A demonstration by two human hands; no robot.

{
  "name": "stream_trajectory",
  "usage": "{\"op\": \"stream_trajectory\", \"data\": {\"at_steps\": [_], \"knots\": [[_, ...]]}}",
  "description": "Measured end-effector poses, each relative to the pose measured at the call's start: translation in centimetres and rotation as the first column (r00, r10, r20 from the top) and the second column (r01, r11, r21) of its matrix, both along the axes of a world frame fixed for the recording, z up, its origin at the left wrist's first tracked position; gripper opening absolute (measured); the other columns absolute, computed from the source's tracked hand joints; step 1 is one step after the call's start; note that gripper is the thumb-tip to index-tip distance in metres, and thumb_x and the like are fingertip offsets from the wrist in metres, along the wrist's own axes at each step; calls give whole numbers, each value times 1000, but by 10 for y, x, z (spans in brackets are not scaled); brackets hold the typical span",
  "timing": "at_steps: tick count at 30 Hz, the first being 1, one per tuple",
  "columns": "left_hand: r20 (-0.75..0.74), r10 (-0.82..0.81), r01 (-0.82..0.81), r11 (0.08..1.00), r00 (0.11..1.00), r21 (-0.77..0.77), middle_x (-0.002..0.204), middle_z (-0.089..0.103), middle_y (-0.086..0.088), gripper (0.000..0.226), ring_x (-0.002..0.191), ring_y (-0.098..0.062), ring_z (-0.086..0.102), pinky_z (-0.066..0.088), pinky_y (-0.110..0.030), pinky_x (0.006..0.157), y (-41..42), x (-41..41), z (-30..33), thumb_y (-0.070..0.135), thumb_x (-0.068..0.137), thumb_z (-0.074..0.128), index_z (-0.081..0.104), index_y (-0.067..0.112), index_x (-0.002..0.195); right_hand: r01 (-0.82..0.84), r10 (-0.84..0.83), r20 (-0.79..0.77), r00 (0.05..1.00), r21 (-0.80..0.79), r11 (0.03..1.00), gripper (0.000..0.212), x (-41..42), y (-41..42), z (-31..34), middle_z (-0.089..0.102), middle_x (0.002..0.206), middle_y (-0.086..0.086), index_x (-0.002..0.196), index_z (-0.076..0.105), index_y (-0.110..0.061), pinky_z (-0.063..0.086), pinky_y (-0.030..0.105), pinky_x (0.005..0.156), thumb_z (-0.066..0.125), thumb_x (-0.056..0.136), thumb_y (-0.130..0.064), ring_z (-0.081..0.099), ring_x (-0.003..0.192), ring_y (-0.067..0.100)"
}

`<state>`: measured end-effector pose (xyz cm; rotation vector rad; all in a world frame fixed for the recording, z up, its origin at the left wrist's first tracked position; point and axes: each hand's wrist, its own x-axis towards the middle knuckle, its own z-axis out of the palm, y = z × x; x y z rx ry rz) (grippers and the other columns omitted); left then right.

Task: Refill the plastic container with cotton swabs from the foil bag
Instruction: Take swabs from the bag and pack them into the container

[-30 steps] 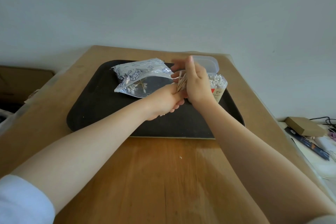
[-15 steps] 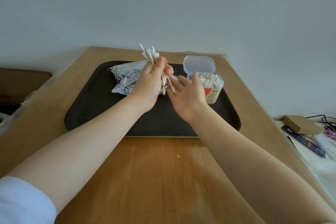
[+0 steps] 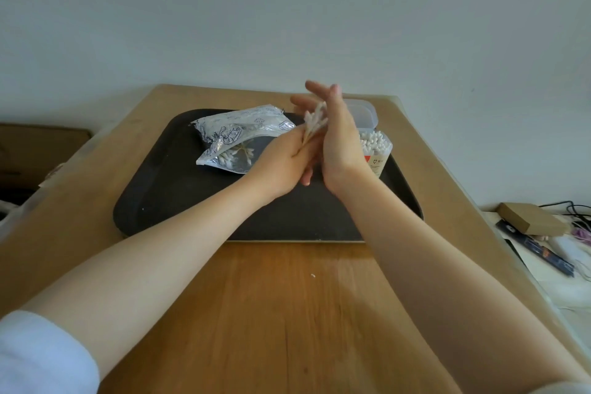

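Silver foil bag [image 3: 236,134] with dark line drawings, white cotton swabs [image 3: 374,141], black tray [image 3: 179,189].

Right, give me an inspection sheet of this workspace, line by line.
Surface: wooden table with a dark tray on it; a small white speck lies on the wood.
Job's things: foil bag lies on the tray, swabs visible inside; plastic container stands on the tray, lid open, packed with swabs; a bundle of cotton swabs is between the hands.
Clutter: brown box and a dark flat item on the side surface at right.
Grippers: left hand grips the bundle; right hand, fingers straight, lies flat against it.
Cables: dark cables at far right.
Surroundings: plain pale wall; brown furniture at left.
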<state>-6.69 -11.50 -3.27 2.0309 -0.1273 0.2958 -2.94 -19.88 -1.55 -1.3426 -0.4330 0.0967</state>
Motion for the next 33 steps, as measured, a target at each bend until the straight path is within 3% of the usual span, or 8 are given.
{"op": "stream_trajectory", "data": {"at_steps": [3, 5, 8, 13, 19, 22, 26, 33], "knots": [[-139, -65, 53, 995, 988, -89, 61, 42, -3, 20, 42, -12, 33, 27, -23, 40, 1, -1, 4, 18, 97, 40, 43, 14, 77, 55, 32, 363, 931, -225, 973, 22, 5, -8, 9, 67, 79, -2, 93, 64, -16, 51, 29, 78, 44, 97, -24, 62, 77, 7], [-215, -69, 45, 992, 974, -115, 60, 41, -4, 21, 42, -10, 29, 21, -20, 39, 2, 0, 6, 12, 95, 42, 41, 14, 74, 206, 43, 536, 843, -395, 895, 20, 11, -10, 8, 63, 69, -3, 78, 61, -10, 50, 24, 69, 51, 94, -16, 59, 67, 5], [-251, -84, 56, 992, 964, -117, 56, 43, -2, 24, 43, -10, 31, 23, -18, 38, 4, 3, 6, 16, 92, 53, 45, 15, 68, 407, -31, 685, 728, -395, 824, 25, 21, -16, -3, 59, 63, 10, 74, 55, -4, 44, 36, 58, 51, 91, -21, 55, 60, 23], [-238, -150, 95, 969, 960, -229, 57, 46, -3, 13, 39, -8, 32, 21, -17, 35, 8, 5, 5, 16, 86, 64, 52, 13, 90, 332, -26, 574, 819, -436, 836, 23, 24, -23, -6, 49, 54, -1, 66, 53, -12, 35, 18, 50, 60, 87, -19, 45, 53, 13], [-212, -195, 91, 904, 958, -418, 75, 48, -2, 27, 40, -6, 33, 20, -17, 36, 16, 7, 3, 5, 87, 61, 48, 9, 110, 265, -81, 408, 909, -419, 868, 31, 18, -22, -9, 53, 52, -1, 62, 45, -19, 40, 25, 49, 62, 87, -22, 53, 50, 13], [-115, -120, 33, 819, 986, -573, 74, 51, -2, 7, 43, -5, 36, 25, -15, 37, 13, 8, 3, 13, 92, 53, 51, 8, 98, 328, -204, 357, 911, -332, 884, 32, 20, -19, -10, 46, 51, -2, 63, 42, -16, 38, 28, 50, 60, 89, -25, 44, 49, 13], [-140, 106, -168, 793, 985, -585, 62, 46, -1, 25, 37, -5, 35, 25, -15, 35, 6, 18, 2, 26, 94, 53, 47, 11, 75, 329, -260, 285, 923, -233, 915, 32, 16, -11, -18, 45, 52, 1, 62, 40, -18, 39, 38, 52, 53, 90, -28, 44, 51, 20], [-236, 188, -274, 867, 953, -416, 64, 45, -2, 21, 46, -11, 36, 29, -19, 39, 5, 29, 4, 24, 98, 43, 49, 12, 82, 401, -114, 607, 786, -361, 842, 13, 11, -13, -27, 58, 76, -2, 90, 54, -7, 48, 22, 60, 57, 91, -20, 57, 67, 8]]}}
